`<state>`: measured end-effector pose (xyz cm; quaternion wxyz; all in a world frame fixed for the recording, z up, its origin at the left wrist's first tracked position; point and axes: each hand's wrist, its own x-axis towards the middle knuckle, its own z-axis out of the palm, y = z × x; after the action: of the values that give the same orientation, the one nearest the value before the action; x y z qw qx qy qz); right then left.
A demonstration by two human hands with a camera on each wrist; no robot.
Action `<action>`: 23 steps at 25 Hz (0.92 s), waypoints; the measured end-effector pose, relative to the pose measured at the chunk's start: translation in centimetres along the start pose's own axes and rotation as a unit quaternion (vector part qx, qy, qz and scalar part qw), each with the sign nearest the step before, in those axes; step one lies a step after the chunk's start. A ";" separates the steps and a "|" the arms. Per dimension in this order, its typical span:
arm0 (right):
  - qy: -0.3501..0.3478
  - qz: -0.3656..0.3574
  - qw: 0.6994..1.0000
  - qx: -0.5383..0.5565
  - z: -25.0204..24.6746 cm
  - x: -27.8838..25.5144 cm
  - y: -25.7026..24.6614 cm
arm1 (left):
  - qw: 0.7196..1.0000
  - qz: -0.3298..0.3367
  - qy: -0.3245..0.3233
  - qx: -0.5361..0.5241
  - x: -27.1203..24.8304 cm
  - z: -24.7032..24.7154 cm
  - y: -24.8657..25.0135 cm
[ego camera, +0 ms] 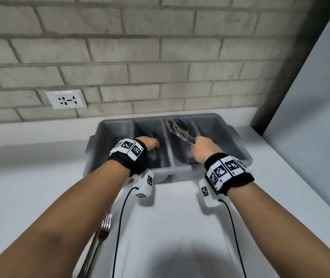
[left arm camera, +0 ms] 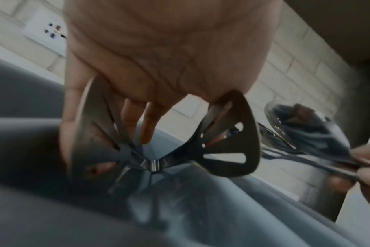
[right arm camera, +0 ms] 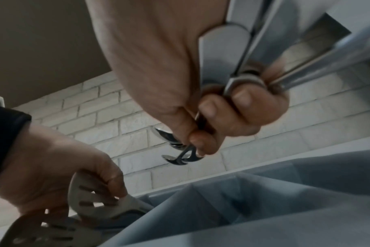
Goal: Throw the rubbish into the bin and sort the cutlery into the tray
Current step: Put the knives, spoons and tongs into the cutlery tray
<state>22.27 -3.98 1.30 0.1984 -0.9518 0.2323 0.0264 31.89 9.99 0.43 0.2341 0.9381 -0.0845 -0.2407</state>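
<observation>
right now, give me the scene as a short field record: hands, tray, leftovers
left hand: holds slotted servers in the tray's second slot from left
right hand: grips a bunch of spoons over the third slot
tray: grey, four slots, on the counter by the brick wall
left over: forks on the counter beside the left forearm
bin: not in view
</observation>
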 end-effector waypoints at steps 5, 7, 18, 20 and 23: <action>-0.028 0.020 0.999 0.013 0.5 3.3 -0.9 | 0.999 -0.014 -0.013 0.029 1.4 1.9 0.8; -0.041 0.016 0.999 0.016 0.9 4.2 -1.0 | 0.997 0.003 0.064 -0.044 2.0 2.7 1.7; -0.012 -0.040 0.996 0.076 1.2 4.9 1.7 | 0.910 -0.005 0.116 -0.397 9.2 4.9 7.0; 0.007 -0.033 0.996 0.086 1.0 4.8 2.2 | 0.907 0.013 0.111 -0.407 8.1 4.7 8.2; 0.016 -0.045 0.991 0.127 0.6 5.1 2.9 | 0.875 0.047 0.112 -0.470 5.6 4.1 9.9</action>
<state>25.56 -8.30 -1.08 0.3153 -0.9286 0.1938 -0.0279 34.30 -1.87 -0.33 0.6661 0.7334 0.0209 -0.1340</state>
